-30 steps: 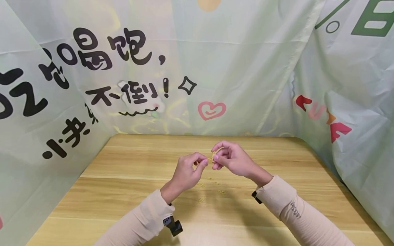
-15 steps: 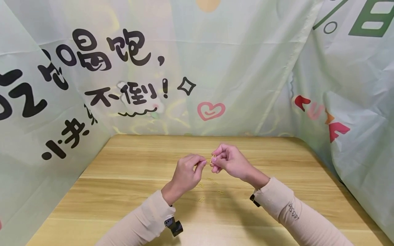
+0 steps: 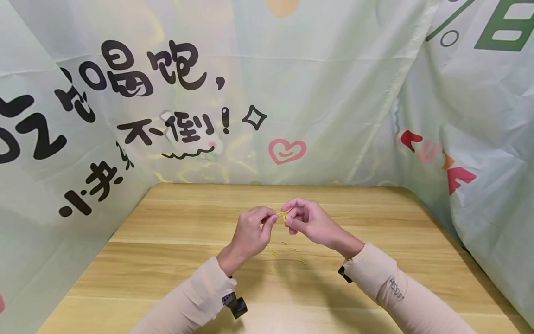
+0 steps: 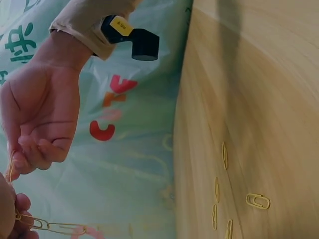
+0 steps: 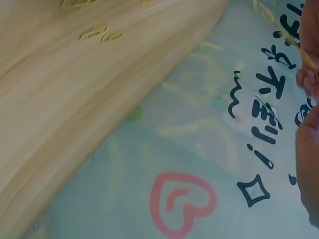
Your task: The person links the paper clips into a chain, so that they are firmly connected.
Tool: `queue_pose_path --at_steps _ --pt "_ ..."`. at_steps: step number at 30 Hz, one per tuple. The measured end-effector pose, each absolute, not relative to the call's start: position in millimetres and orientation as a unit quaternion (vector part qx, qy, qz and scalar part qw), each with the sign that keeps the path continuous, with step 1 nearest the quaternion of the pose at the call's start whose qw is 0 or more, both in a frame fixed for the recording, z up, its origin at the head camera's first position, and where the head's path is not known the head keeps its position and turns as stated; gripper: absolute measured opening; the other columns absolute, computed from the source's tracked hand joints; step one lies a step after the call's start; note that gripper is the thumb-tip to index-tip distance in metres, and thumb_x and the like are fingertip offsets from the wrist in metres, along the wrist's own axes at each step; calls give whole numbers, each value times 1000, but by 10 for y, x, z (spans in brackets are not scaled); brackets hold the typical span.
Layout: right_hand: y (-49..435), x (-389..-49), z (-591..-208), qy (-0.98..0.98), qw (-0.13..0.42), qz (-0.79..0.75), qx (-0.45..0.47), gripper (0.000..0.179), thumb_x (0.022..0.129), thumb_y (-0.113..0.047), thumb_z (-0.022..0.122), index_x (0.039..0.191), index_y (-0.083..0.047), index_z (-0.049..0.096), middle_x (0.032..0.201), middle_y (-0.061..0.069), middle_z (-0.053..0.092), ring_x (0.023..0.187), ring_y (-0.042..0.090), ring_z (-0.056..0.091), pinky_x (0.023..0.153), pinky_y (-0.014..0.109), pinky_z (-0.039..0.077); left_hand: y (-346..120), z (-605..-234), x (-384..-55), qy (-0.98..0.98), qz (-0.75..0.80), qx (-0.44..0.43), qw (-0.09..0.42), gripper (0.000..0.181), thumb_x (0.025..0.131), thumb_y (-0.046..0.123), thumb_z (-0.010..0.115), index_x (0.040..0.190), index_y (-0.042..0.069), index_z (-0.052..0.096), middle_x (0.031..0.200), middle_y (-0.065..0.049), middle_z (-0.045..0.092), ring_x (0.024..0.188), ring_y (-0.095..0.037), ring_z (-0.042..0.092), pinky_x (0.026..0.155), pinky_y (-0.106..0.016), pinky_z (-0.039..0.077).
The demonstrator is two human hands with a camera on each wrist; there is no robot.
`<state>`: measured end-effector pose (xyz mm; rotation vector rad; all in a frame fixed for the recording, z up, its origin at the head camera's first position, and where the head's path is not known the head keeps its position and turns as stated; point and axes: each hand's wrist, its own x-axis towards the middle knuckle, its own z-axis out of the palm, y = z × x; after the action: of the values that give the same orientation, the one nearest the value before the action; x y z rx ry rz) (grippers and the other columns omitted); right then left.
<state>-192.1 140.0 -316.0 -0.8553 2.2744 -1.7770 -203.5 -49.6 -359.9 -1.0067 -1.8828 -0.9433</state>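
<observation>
Two grips, both pinching: left hand [image 3: 252,232] on gold-coloured paperclip chain [image 4: 49,225], right hand [image 3: 313,222] on another paperclip [image 3: 285,219]. That clip sits just right of left fingertips, long axis steep, against chain's sideways end; whether linked, too small to tell. Right hand nearer it. Chain's tail hangs from left hand toward counter [image 3: 187,204]. Loose paperclips [image 4: 257,201] lie below. Beyond, printed cloth [image 3: 333,116] reads “喝饱, 不倒!”; lettering on right sleeve [image 3: 377,273] unclear.

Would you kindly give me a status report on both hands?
Left hand pinching clip chain; right hand pinching clip; loose clips on tabletop; no obstruction visible.
</observation>
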Motion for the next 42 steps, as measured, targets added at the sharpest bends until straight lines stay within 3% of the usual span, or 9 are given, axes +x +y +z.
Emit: queue_pose_path --at_steps 5,10,13,15,19,26,30,36,42 --pt "1467 -1961 -3125 778 2 -548 -305 19 90 11 49 110 8 47 82 12 57 68 16 53 62 26 47 -531 -3602 -2040 -748 -379 -403 366 8 85 -4 67 80 1 63 68 -3 60 58 -12 55 53 -25 49" --pt "1504 -1984 -3057 819 -79 -468 -321 19 90 7 59 106 2 51 77 3 60 61 12 52 56 26 43 -560 -3602 -2030 -773 -393 -410 282 6 89 3 65 83 3 65 70 0 63 62 -10 58 57 -31 52" --pt "1499 -1975 -3020 832 -94 -430 -337 19 90 6 62 105 -1 53 76 2 61 59 11 53 56 27 45 -548 -3618 -2030 -780 -412 -404 243 7 91 7 63 92 1 67 78 -3 69 70 -12 64 63 -32 54" --pt "1485 -1965 -3005 833 -88 -420 -348 19 90 5 63 105 -2 54 77 1 61 60 11 54 58 28 47 -524 -3627 -2029 -776 -429 -401 233 11 92 9 63 97 0 68 83 -5 71 75 -14 67 67 -32 55" --pt "1462 -1957 -3002 827 -67 -423 -365 17 91 3 62 105 -3 54 78 1 62 61 11 56 61 29 49 -487 -3615 -2016 -760 -458 -401 230 8 93 6 62 93 0 67 82 -7 70 74 -16 67 67 -29 55" --pt "1539 -2122 -3255 853 -37 -392 -344 6 95 -5 60 100 -1 59 72 3 60 56 10 50 52 27 45 -517 -3535 -1980 -747 -511 -366 216 6 94 4 61 90 0 64 79 -10 68 71 -18 64 68 -35 55" --pt "1566 -2284 -3594 901 17 -272 -338 8 94 -11 62 96 -3 62 73 -2 61 60 6 53 57 26 47 -529 -3509 -1977 -740 -529 -358 210 8 95 3 59 90 0 64 81 -10 68 74 -24 66 71 -37 56" --pt "1482 -2395 -3972 935 109 -180 -285 10 90 -14 68 92 -7 61 73 0 59 66 13 55 63 32 49 -521 -3504 -1960 -749 -517 -354 215 9 94 3 59 88 3 65 80 -4 69 72 -22 66 65 -31 53" --pt "1332 -2432 -4080 945 96 -130 -284 24 86 -5 67 72 -13 49 62 -6 43 58 10 41 55 27 36 -514 -3497 -1981 -746 -508 -364 231 9 94 3 59 87 3 65 78 -4 69 71 -18 65 63 -30 52"
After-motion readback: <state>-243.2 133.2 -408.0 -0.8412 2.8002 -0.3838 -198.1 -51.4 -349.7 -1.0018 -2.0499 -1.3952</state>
